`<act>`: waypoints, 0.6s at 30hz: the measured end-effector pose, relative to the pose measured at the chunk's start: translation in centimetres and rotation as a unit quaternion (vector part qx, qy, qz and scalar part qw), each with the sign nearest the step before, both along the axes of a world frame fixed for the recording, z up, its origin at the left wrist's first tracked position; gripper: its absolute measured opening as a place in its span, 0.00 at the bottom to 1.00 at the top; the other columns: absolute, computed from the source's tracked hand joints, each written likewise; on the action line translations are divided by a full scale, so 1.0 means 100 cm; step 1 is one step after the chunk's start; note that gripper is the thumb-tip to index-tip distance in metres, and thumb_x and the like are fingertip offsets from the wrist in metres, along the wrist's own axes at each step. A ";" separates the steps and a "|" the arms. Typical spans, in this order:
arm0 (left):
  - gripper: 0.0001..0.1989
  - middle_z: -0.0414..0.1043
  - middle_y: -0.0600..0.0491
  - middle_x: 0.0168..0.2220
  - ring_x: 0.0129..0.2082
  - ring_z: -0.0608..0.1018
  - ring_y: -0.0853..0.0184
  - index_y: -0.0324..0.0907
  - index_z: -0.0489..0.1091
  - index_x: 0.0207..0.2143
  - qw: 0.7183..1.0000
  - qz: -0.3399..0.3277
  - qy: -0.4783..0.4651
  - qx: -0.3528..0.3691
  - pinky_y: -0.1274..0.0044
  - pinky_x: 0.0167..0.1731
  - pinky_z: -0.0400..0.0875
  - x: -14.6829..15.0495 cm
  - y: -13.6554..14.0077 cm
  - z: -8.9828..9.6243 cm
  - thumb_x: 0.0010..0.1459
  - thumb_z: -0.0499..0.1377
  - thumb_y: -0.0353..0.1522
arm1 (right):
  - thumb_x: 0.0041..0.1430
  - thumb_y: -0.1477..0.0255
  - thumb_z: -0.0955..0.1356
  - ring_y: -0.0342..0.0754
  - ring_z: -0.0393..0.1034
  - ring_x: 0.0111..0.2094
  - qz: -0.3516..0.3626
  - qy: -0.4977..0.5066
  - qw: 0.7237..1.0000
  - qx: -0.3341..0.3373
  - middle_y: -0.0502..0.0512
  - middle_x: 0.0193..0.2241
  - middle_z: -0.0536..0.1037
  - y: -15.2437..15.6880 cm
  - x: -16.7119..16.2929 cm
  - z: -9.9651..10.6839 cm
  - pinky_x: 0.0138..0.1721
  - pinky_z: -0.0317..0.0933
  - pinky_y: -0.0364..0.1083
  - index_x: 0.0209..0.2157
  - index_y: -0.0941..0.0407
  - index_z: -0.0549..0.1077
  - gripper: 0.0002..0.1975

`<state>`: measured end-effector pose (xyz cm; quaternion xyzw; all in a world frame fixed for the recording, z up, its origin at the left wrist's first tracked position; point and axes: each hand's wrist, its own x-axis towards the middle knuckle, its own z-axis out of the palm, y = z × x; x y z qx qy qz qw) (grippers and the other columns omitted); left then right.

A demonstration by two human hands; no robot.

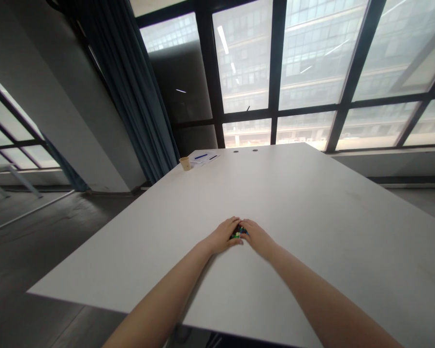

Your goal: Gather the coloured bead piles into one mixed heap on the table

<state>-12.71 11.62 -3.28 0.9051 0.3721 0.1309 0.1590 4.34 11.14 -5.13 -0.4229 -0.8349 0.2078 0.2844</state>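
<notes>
A small heap of multicoloured pieces (238, 233), with green, yellow, blue and dark bits among them, lies on the white table (286, 193). They are too small in the picture to tell what kind they are. My left hand (225, 235) curves around the heap from the left, thumb on the near side. From the right, my right hand (255, 237) cups it in the same way. The fingertips of both hands come together at the far side, and the thumbs nearly meet in front. Part of the heap is hidden behind the fingers.
Toward the table's far left edge stands a paper cup (185, 163). Behind it lie papers with a blue pen (200, 156) and a dark pen (213, 157). Two round dark discs (254, 150) sit near the far edge. Windows and a blue curtain (130, 87) are beyond.
</notes>
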 end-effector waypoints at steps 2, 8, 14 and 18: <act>0.26 0.58 0.42 0.51 0.51 0.60 0.60 0.39 0.55 0.51 0.999 -0.003 -0.024 0.027 0.67 0.51 0.53 0.002 -0.001 0.000 0.53 0.50 0.44 | 0.52 0.79 0.62 0.48 0.60 0.45 -0.011 0.021 1.000 0.013 0.57 0.41 0.69 0.000 -0.002 -0.001 0.48 0.54 0.48 0.42 0.58 0.67 0.14; 0.13 0.64 0.47 0.36 0.37 0.65 0.64 0.39 0.62 0.36 0.996 0.032 -0.058 0.054 0.70 0.40 0.60 0.008 -0.001 -0.003 0.55 0.49 0.40 | 0.51 0.81 0.61 0.46 0.60 0.38 -0.036 0.060 0.997 0.024 0.54 0.33 0.66 0.006 -0.015 -0.007 0.43 0.56 0.47 0.31 0.57 0.67 0.07; 0.10 0.65 0.49 0.32 0.35 0.65 0.65 0.39 0.64 0.33 0.986 0.068 -0.144 0.046 0.72 0.38 0.61 0.010 0.007 -0.011 0.56 0.48 0.36 | 0.48 0.85 0.58 0.44 0.61 0.35 -0.036 0.170 0.985 0.002 0.53 0.31 0.66 0.009 -0.021 -0.002 0.41 0.58 0.45 0.29 0.58 0.67 0.12; 0.10 0.66 0.48 0.37 0.39 0.68 0.66 0.39 0.64 0.38 0.957 0.096 -0.269 -0.043 0.72 0.41 0.62 0.008 0.013 -0.012 0.56 0.47 0.33 | 0.48 0.84 0.58 0.43 0.63 0.36 -0.016 0.195 0.981 -0.015 0.53 0.32 0.69 0.009 -0.014 0.005 0.41 0.59 0.45 0.28 0.57 0.69 0.12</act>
